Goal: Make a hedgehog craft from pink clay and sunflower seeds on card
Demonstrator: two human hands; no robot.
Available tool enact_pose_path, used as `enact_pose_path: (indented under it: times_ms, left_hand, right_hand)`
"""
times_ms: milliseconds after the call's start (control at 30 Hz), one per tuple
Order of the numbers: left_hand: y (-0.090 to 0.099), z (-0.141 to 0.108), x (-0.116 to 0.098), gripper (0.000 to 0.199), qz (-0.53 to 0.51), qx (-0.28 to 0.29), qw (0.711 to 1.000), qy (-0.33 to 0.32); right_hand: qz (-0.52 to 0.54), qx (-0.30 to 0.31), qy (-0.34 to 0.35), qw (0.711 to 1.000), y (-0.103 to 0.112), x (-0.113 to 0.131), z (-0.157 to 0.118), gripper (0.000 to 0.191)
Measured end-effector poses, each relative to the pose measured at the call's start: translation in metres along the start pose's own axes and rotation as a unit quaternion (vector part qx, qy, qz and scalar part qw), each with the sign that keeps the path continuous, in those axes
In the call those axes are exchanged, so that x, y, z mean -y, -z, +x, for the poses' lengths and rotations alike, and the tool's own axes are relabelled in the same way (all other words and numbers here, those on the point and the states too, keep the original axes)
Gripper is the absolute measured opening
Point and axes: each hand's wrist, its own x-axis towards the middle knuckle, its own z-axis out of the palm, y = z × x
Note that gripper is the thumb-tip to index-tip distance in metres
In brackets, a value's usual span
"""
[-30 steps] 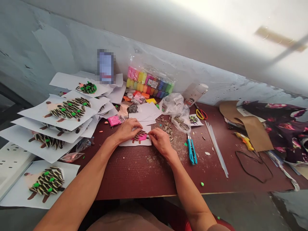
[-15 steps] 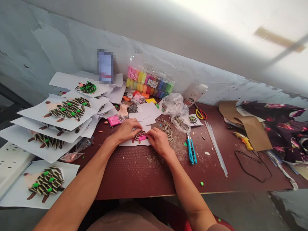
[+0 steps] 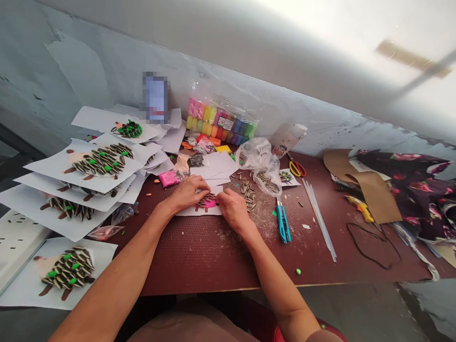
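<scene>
A sheet of white paper (image 3: pixel 185 212) lies in front of me on the table, bearing a hedgehog shape of pink clay (image 3: pixel 210 203) partly covered with striped sunflower seeds (image 3: pixel 204 199). My left hand (image 3: pixel 188 192) rests over the sheet's left side, fingers stretched out and thumb near the seeds. At the clay's right edge, my right hand (image 3: pixel 231 206) has thumb and forefinger pinched together; anything between them is hidden. Loose sunflower seeds (image 3: pixel 247 192) lie in a pile just right of my right hand.
Finished-looking seed hedgehogs on paper (image 3: pixel 103 161) are stacked at left. Behind stand a pack of coloured clay (image 3: pixel 223 121) and a white bottle (image 3: pixel 291 138). Rightward lie a plastic bag (image 3: pixel 258 154), a blue cutter (image 3: pixel 283 221), scissors (image 3: pixel 296 168), glue sticks (image 3: pixel 320 221) and a glue gun (image 3: pixel 361 208).
Both hands stay almost in the same place over the sheet. My right fingers shift very slightly at the clay's right edge.
</scene>
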Motion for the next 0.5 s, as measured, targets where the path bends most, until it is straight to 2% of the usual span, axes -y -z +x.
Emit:
enact_pose_path:
  times_ms: [200, 333, 500]
  left_hand:
    - [0.0, 0.0, 0.0, 0.017, 0.0, -0.006, 1.0, -0.007]
    - [-0.001, 0.0, 0.003, 0.017, -0.003, -0.01, 1.0, -0.017]
    - [-0.004, 0.002, 0.007, 0.02, -0.016, -0.041, 0.999, -0.005]
  right_hand:
    - [0.018, -0.003, -0.003, 1.0, 0.001, 0.0, -0.001, 0.022]
    - [0.049, -0.028, -0.011, 0.998, 0.006, -0.002, -0.005, 0.018]
    - [0.043, -0.079, -0.093, 0.992, 0.015, -0.017, -0.005, 0.019]
